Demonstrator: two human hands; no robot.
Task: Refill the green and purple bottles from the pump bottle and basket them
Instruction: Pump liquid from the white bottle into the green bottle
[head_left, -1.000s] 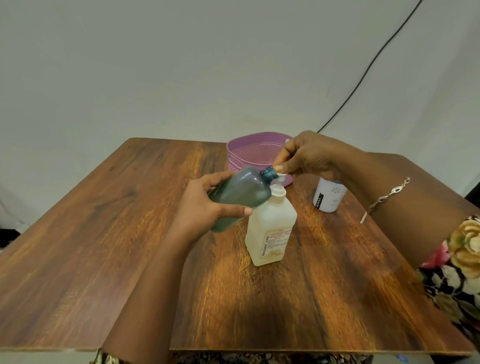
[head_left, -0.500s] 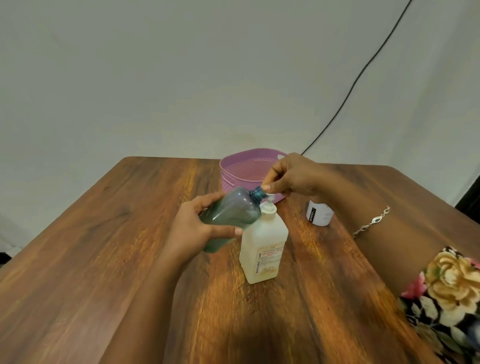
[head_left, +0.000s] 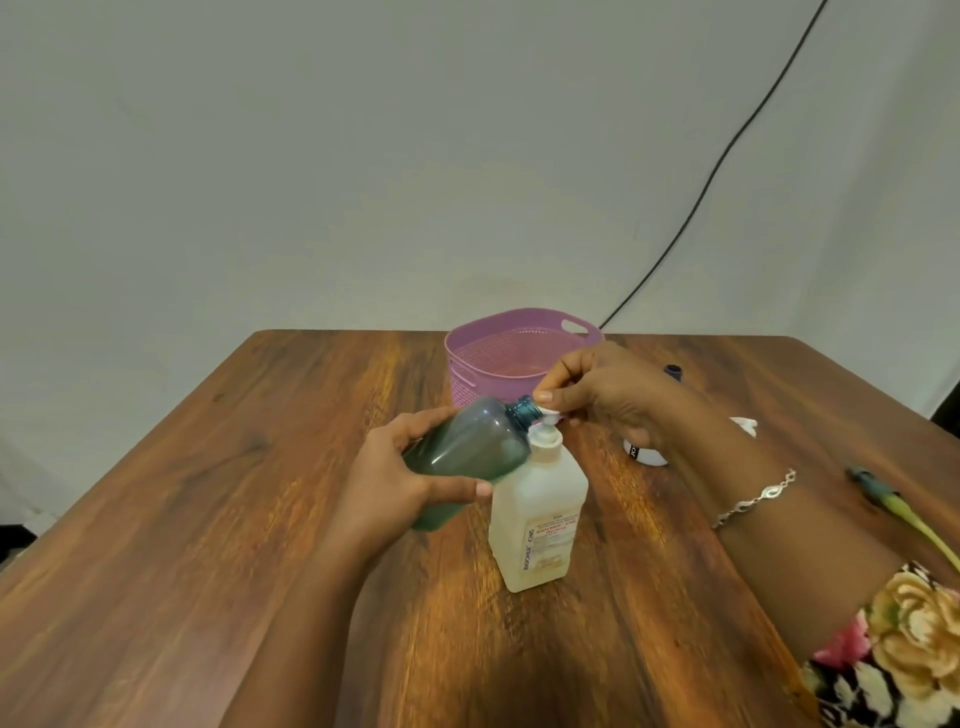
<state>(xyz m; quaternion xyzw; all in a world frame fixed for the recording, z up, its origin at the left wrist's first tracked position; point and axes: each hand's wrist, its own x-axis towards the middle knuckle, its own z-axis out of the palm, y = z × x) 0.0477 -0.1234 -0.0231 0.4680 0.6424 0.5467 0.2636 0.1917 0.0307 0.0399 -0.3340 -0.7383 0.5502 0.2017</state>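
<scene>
My left hand (head_left: 400, 480) grips the translucent green bottle (head_left: 467, 452), tilted on its side with its open blue neck against the nozzle of the pump bottle (head_left: 540, 512). That white pump bottle stands upright at the table's middle. My right hand (head_left: 602, 392) pinches its pump head with curled fingers. The white and purple bottle (head_left: 644, 452) stands behind my right wrist, mostly hidden. The pink-purple basket (head_left: 467, 358) sits at the table's far edge, behind both hands.
A dark cap (head_left: 673, 370) and a small white object (head_left: 744, 425) lie right of my right arm. A pump tube with a teal top (head_left: 883, 496) lies near the wooden table's (head_left: 208, 493) right edge. A black cable (head_left: 717, 166) runs down the wall.
The camera view has tilted up and shifted, so the table sits lower in frame. Both hands keep their hold on the green bottle and the pump head.
</scene>
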